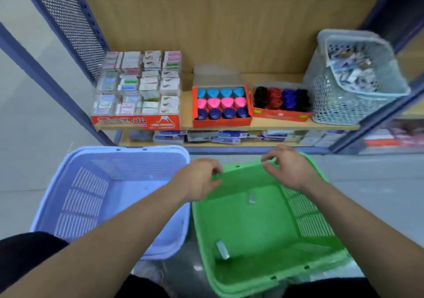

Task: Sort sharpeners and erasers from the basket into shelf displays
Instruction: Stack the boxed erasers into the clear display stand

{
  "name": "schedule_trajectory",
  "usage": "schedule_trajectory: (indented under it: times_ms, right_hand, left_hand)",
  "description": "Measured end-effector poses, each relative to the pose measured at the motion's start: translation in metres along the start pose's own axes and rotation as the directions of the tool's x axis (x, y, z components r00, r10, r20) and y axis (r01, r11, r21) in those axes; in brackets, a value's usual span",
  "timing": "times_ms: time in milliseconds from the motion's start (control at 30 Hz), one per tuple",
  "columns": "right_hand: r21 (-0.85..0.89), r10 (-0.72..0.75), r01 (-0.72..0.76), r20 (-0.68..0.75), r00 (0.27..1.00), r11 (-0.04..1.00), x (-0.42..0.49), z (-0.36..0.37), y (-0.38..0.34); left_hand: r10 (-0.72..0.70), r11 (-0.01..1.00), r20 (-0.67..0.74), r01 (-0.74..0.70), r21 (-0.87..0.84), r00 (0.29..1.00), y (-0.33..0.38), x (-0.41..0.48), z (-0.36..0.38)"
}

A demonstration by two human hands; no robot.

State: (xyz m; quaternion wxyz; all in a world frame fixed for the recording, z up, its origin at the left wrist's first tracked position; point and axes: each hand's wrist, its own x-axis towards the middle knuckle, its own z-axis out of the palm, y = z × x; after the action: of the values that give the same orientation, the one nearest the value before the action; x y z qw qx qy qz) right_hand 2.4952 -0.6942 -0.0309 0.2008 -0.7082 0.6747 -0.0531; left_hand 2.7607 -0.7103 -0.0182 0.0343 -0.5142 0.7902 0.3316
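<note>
A green basket (263,226) stands on the floor in front of the shelf. Two small pale items lie in it, one near the far wall (252,198) and one near the front (222,249). My left hand (202,178) grips the far rim at its left corner, fingers and thumb curled round the edge. My right hand (289,169) pinches the same far rim further right. On the shelf sit a box of erasers (137,91), a red box of blue, pink and navy sharpeners (221,105), and a box of black, red and blue sharpeners (281,101).
A lavender basket (68,194) stands to the left of the green one, touching it. A grey mesh basket (332,105) holding packets sits at the shelf's right end. More boxes lie on the lower shelf (229,136). Blue metal shelf posts flank both sides.
</note>
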Motion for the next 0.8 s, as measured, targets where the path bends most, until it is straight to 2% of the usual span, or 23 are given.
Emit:
schedule_trajectory:
  times_ms: [100, 233, 367, 500, 667, 800]
  right_hand:
    - [-0.03, 0.087, -0.084, 0.112, 0.99, 0.996, -0.035, 0.022, 0.056]
    - [0.009, 0.148, -0.16, 0.323, 0.935, 0.987, -0.043, 0.072, 0.098]
    - [0.006, 0.092, -0.107, 0.474, 0.876, 0.994, -0.017, 0.139, 0.105]
    - [0.065, 0.015, -0.057, 0.523, 0.852, 0.996, 0.017, 0.191, 0.104]
    - [-0.042, -0.003, 0.032, 0.566, 0.824, 0.999, 0.014, 0.224, 0.119]
    - [-0.083, 0.02, 0.02, 0.448, 0.894, 0.996, 0.016, 0.225, 0.127]
  left_hand:
    - [-0.027, 0.998, 0.09, 0.032, -0.054, 0.996, 0.02, 0.009, 0.068]
    - [-0.165, 0.984, 0.238, 0.176, -0.024, 0.957, 0.02, 0.028, 0.144]
    - [-0.343, 0.924, 0.331, 0.379, -0.051, 0.879, 0.008, 0.046, 0.195]
    - [-0.431, 0.862, 0.399, 0.5, -0.083, 0.809, -0.007, 0.059, 0.225]
    - [-0.414, 0.907, 0.441, 0.399, 0.132, 0.796, -0.012, 0.056, 0.232]
    - [-0.365, 0.931, 0.515, 0.306, 0.2, 0.775, -0.014, 0.053, 0.24]
